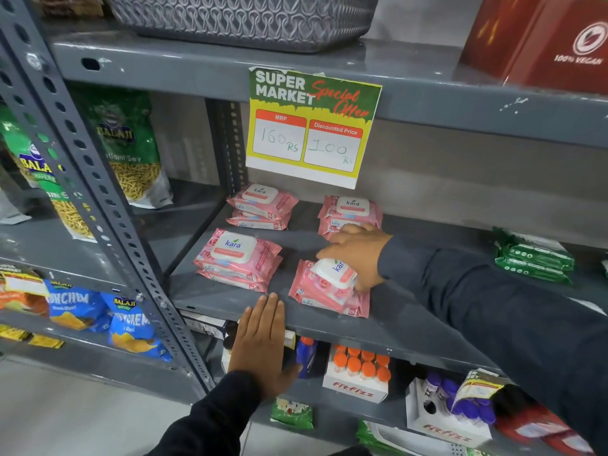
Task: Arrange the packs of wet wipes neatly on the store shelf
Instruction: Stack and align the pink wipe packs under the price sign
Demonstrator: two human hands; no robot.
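1. Four stacks of pink wipes packs sit on the grey shelf (230,297), two at the back and two at the front.
2. Back-left stack (262,205) lies flat near the upright post; back-right stack (352,209) sits under the offer sign (312,126), which hangs from the shelf above.
3. Front-left stack (237,260) is square and tidy, white lid facing up.
4. Front-right stack (329,291) is the untidy one: its top pack is tilted and twisted, lid turned sideways, and the stack's lower corner lies close to the shelf's front edge.
5. The right hand (357,251) reaches in from the right, dark sleeve behind it, fingers (332,251) curled over the tilted pack's white lid and thumb on the pack's right side — it is gripping that top pack.
6. The back of that hand covers the lower front of the back-right stack.
7. The left hand (263,343) is flat and empty, fingers straight and together, tips at the shelf's front lip just below the front-left stack, holding nothing.
8. Green packs (533,255) lie farther right on the same shelf, well apart from the pink ones.
9. Below, a box of orange-capped bottles (358,373) stands on the lower shelf.
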